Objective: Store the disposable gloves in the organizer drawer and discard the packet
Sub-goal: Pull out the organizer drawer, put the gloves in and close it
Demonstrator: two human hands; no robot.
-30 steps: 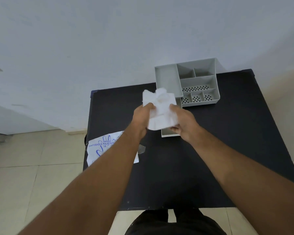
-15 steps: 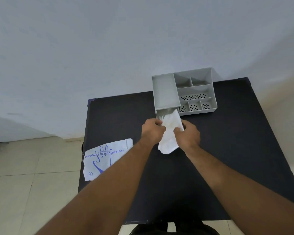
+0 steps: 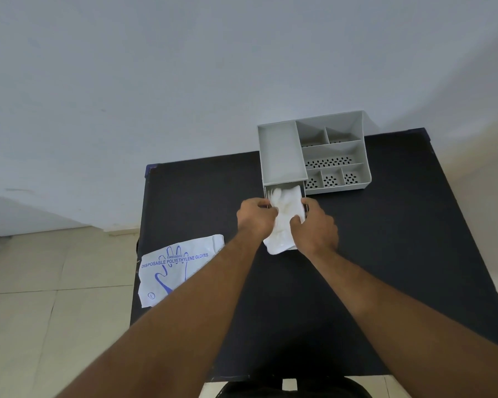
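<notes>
A wad of white translucent disposable gloves (image 3: 283, 214) lies in the pulled-out drawer (image 3: 303, 193) of the grey organizer (image 3: 282, 153), its near end hanging over the drawer front. My left hand (image 3: 255, 218) grips the wad from the left and my right hand (image 3: 315, 225) from the right, both pressing it down into the drawer. The empty white packet (image 3: 174, 268), printed in blue with "disposable polyethylene gloves", lies flat at the table's left edge, partly overhanging it.
The organizer stands at the back of a black table (image 3: 385, 254) against a pale wall; its right half has several small open compartments (image 3: 332, 162) with perforated floors. Tiled floor (image 3: 55, 311) lies to the left. A dark stool or seat (image 3: 293, 389) shows below the near edge.
Both hands have carried the gloves from above the organizer down and into the open drawer. The view has shifted, so the table and packet sit lower in frame.
</notes>
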